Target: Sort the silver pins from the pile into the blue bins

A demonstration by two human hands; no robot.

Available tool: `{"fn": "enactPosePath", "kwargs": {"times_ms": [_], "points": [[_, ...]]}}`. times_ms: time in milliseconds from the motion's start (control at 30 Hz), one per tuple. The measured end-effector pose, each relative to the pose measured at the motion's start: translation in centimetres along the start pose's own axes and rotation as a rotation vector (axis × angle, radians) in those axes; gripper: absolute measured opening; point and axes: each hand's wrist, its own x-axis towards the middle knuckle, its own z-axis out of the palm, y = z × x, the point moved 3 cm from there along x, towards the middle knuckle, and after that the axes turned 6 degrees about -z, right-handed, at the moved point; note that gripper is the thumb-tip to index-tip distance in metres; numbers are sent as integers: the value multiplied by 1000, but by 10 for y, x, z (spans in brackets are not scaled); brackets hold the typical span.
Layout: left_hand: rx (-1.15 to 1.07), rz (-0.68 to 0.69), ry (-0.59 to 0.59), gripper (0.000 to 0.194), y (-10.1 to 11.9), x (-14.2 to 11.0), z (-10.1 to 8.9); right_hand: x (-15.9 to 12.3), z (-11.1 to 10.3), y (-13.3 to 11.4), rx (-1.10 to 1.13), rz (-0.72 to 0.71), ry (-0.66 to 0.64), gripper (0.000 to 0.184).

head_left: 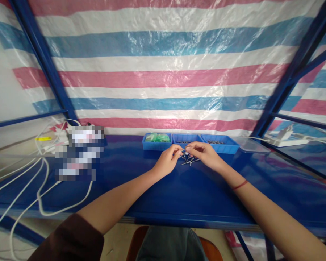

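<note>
Firstly, nearest to you and below both hands, your lap [170, 246] is showing over a brown chair [210, 248], and a dark sleeve [73, 237] is covering your left upper arm. Beyond them, the blue tabletop [163, 203] is filling the space under your forearms.

Your left hand [170, 158] and right hand [203, 154] are working close together, thumbs and fingertips pinching at a small metal part [183, 149]. It is sitting between the two pinches; whether both are bearing on one piece is too small to tell.

By judgement, this part is handling as light, stiff and hardly fragile, but smooth enough to be slipping or rolling; a fingertip grip at mid-length is seeming soundest. Its long axis appears to be running across, from one hand toward the other; which end is leading you cannot tell from this view.

Just under your fingertips, loose metal pieces [189, 158] are lying in a small heap, pointing several ways. On its near side, one slim piece [186, 164] is lying roughly crosswise, its right end angling slightly away from you.

Past your hands, three blue bins are standing in a row: the left bin [156, 146] is holding a green bag [160, 137]; the middle bin [188, 136] and right bin [226, 149] are holding metal pieces. Farthest, striped sheeting [163, 78] is hanging behind.
</note>
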Motion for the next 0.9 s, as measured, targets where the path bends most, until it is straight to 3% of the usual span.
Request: {"fn": "enactPosePath", "kwargs": {"times_ms": [200, 900], "points": [[20, -42, -52, 17, 3, -2, 4, -1, 4, 0, -36, -82, 11, 30], [-68, -66, -98, 19, 5, -2, 6, -2, 8, 0, -31, -105, -18, 29]]}}
